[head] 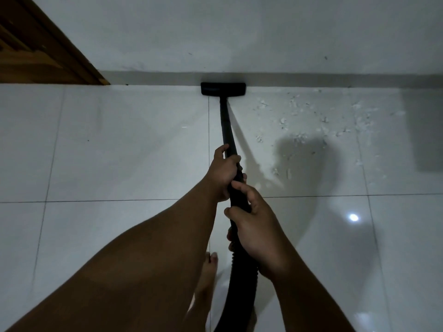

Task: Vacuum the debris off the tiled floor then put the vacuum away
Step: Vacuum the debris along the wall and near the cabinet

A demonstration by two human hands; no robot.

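Gripping the black vacuum pipe [227, 130] with both arms stretched forward, the person leans into the stroke. The left hand [221, 171] sits farther down the pipe, fingers curled tight round it, thumb lying along the top. The right hand [254, 226] clamps on just behind it, where the rigid pipe meets the ribbed hose [242, 279], knuckles up and forearm angled in from the lower right.

The floor head [223, 89] lies flat on the tiled floor [119, 152], its far edge pressed against the skirting [311, 80] under the white wall [239, 32]. To the right of the floor head, pale debris [311, 121] is scattered across the tiles, partly lost in shadow. Far to the left of the floor head stands a brown wooden door frame [48, 49].

No lettering can be read on the pipe or floor head in this dim light. The hose runs out of view at the bottom edge, and a bare foot [208, 279] is half hidden behind the left forearm.
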